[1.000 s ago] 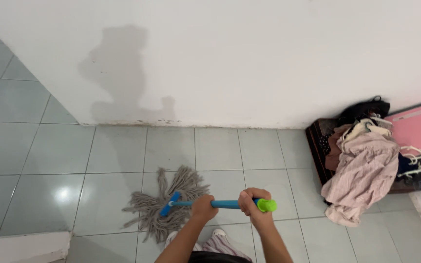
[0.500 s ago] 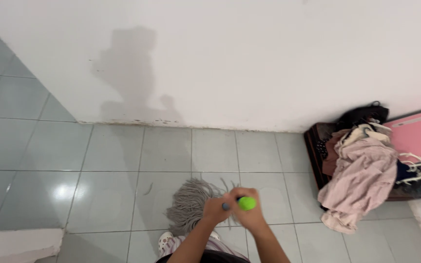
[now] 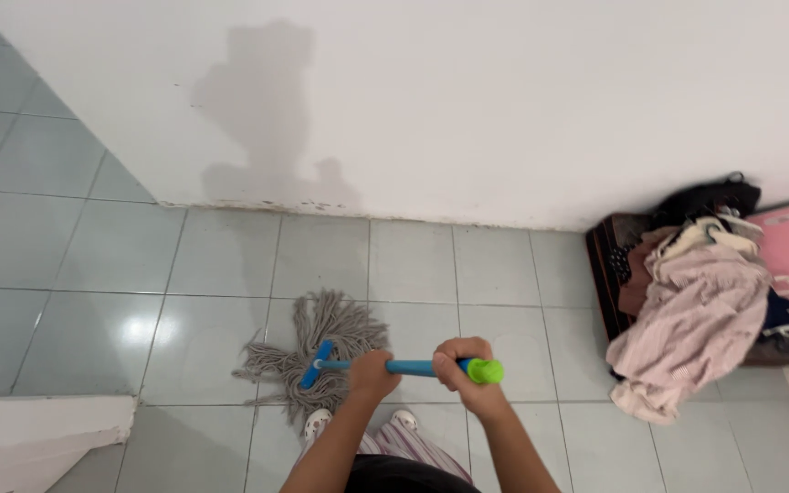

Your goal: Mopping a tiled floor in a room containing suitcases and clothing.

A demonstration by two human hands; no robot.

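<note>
Both hands grip the blue mop handle [image 3: 413, 367]: left hand [image 3: 372, 374] mid-shaft, right hand [image 3: 461, 359] below the green cap [image 3: 485, 371]. Stiff, light shaft; limp grey strands [image 3: 317, 342] drag beyond the fingers.

Both forearms are bare, with no sleeves, watch or rings showing on the left hand [image 3: 373, 373] or the right hand [image 3: 464, 363]. The person wears striped trousers [image 3: 410, 447] in pink and white, and pale perforated clogs [image 3: 317, 424].
</note>
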